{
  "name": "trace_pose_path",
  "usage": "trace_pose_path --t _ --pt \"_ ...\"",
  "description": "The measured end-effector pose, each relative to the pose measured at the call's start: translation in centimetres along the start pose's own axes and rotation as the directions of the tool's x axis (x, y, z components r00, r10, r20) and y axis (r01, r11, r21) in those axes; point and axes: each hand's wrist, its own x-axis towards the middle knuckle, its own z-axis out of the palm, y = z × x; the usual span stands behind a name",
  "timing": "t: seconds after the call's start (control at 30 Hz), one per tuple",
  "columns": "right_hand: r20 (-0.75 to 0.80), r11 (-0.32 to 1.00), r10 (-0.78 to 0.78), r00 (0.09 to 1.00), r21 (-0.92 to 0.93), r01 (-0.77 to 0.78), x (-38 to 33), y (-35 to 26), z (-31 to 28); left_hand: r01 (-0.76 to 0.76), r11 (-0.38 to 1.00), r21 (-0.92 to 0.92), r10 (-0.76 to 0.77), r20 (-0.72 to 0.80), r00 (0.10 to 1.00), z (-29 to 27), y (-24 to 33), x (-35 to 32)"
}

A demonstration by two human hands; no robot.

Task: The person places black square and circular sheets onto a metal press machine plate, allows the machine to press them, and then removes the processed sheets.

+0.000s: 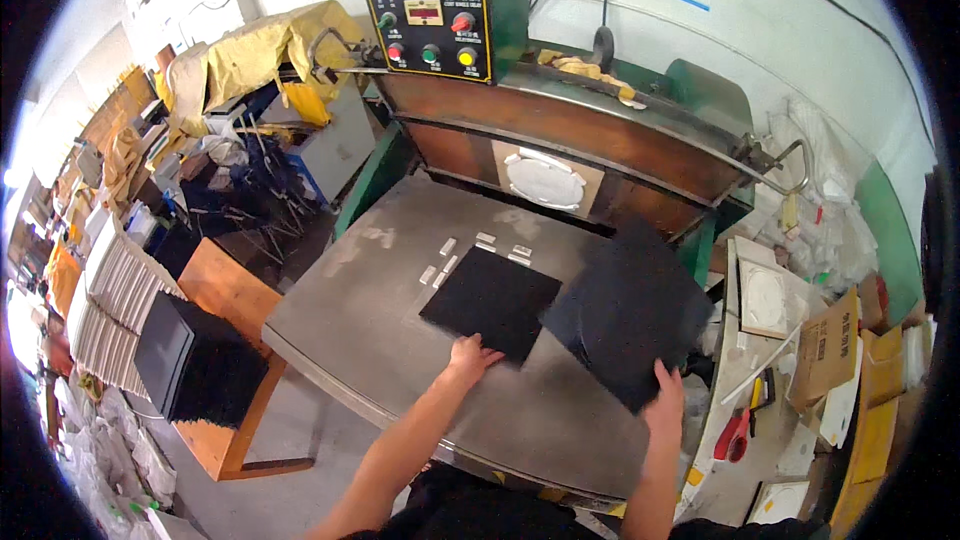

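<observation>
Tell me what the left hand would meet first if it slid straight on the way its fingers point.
The left hand already touches the flat black square sheet on the grey metal press table; beyond it, probably the small white guide blocks.

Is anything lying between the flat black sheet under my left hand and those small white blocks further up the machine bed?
Nothing visible does. The black sheet lies flat on the metal bed, its far corner right beside the white blocks. The left hand rests on its near edge; the right hand holds a second black sheet off to the side.
</observation>
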Motion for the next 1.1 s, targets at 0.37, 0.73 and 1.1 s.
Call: trace_pose_path --t 0.37,0.73,1.1 --pt "-0.472 0.973 -0.160 0.867 -0.223 0.059 -20.7 3.1 -5.9 -0.550 -0.245 0.798 0.650 0.556 0.518 9.0 -2.1 -3.6" --pt "-0.623 0.950 -0.312 0.718 -0.226 0.217 -28.0 5.3 1.9 -0.606 -0.283 0.744 0.393 0.666 0.634 12.2 -2.6 1.2" --pt "-0.634 0.942 -0.235 0.737 0.038 0.333 -33.6 10.5 1.3 -0.193 0.741 0.644 -0.574 0.756 0.315 9.3 5.5 -24.3"
